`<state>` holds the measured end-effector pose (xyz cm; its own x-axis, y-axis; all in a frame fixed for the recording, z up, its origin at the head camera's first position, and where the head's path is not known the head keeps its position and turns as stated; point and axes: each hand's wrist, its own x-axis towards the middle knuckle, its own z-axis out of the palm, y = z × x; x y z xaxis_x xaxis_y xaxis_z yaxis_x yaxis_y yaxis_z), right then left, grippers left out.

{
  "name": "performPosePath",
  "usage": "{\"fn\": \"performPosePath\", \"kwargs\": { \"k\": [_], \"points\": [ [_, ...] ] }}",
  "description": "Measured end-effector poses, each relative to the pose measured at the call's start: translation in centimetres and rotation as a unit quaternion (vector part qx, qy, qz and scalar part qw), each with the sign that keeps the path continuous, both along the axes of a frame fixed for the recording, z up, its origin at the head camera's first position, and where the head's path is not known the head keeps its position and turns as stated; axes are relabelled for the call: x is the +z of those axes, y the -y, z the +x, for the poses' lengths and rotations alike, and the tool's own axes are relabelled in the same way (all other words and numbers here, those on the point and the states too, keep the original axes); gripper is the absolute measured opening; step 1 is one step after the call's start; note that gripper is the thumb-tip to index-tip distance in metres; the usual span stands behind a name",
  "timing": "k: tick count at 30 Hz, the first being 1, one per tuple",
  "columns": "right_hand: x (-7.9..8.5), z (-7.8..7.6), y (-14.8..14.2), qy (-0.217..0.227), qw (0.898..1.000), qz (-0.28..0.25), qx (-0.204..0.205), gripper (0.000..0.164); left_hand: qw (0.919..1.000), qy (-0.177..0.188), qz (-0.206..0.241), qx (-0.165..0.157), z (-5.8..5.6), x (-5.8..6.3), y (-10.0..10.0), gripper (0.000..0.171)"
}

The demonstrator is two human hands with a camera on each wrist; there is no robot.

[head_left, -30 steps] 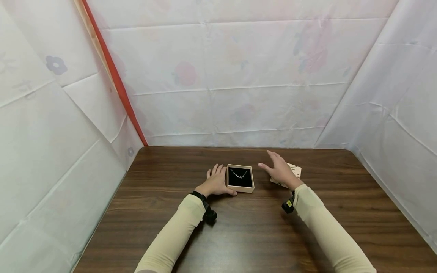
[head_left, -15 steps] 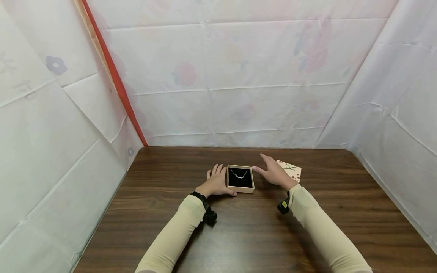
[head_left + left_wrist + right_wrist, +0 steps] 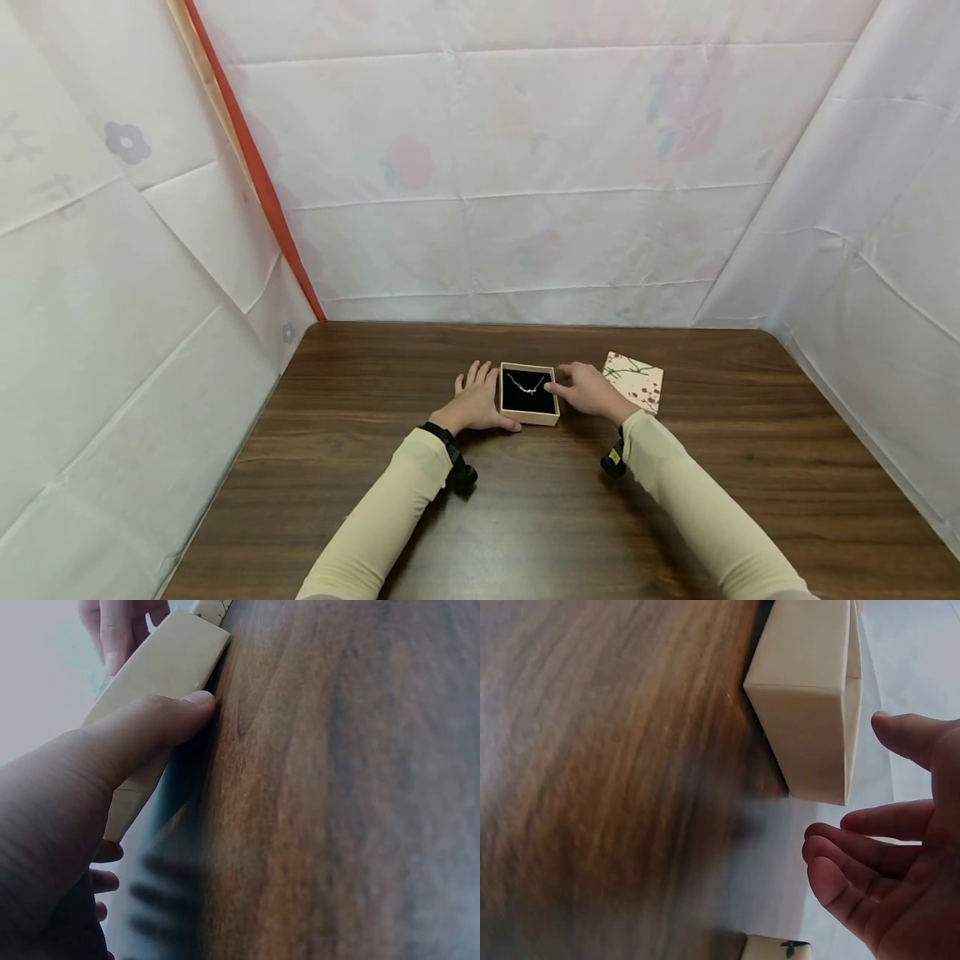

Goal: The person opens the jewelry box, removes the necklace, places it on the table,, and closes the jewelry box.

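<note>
A small cream cardboard jewelry box [image 3: 529, 418] sits open on the table, lined with black padding. A thin silver necklace [image 3: 527, 388] lies in a shallow curve on that padding. My left hand [image 3: 474, 407] holds the box at its near left corner, thumb [image 3: 169, 720] along the front wall and fingers by the left side. My right hand [image 3: 588, 390] hovers at the right wall, its thumb above the box's inside in the head view. In the right wrist view its loosely bent fingers stand apart from the box and hold nothing.
The box's floral-patterned lid [image 3: 634, 383] lies flat on the dark wooden table [image 3: 517, 517], right of my right hand. White fabric [image 3: 570, 167] with faint flowers hangs behind and at both sides. A red strip [image 3: 258, 175] runs down the left back corner.
My right hand has moved left from over the lid to the box's right side, lowering and bending its fingers. The lid now shows almost fully. The left hand and box stay put.
</note>
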<state>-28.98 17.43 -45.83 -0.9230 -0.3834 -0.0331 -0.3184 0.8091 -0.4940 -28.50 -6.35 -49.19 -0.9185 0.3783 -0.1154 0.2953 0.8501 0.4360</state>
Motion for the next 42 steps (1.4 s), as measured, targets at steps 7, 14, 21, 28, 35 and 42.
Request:
{"fn": "performPosePath", "kwargs": {
  "k": [7, 14, 21, 28, 35, 42],
  "points": [
    [-0.3, -0.1, 0.3, -0.006, 1.000, -0.009, 0.013, 0.038, 1.0000, 0.000, -0.005, -0.007, -0.1, 0.3, -0.1, 0.117],
    [-0.5, -0.1, 0.6, -0.008, 1.000, -0.006, 0.011, 0.031, 0.9997, -0.004, 0.007, -0.021, -0.2, 0.2, 0.0, 0.122],
    [-0.8, -0.1, 0.6, -0.010, 1.000, -0.003, 0.010, 0.033, 0.9991, -0.004, 0.029, -0.032, -0.2, -0.1, 0.1, 0.124],
    [-1.0, -0.1, 0.4, -0.029, 0.999, -0.010, 0.015, 0.036, 0.9986, -0.008, 0.040, -0.034, -0.1, 0.2, 0.1, 0.125],
    [-0.8, 0.2, 0.1, -0.039, 0.998, -0.029, 0.036, 0.040, 0.9981, -0.006, 0.050, -0.035, -0.1, 0.0, 0.2, 0.125],
    [-1.1, 0.1, 0.3, -0.016, 1.000, -0.017, 0.017, 0.038, 0.9976, -0.005, 0.057, -0.040, 0.1, -0.1, 0.3, 0.125]
  ]
}}
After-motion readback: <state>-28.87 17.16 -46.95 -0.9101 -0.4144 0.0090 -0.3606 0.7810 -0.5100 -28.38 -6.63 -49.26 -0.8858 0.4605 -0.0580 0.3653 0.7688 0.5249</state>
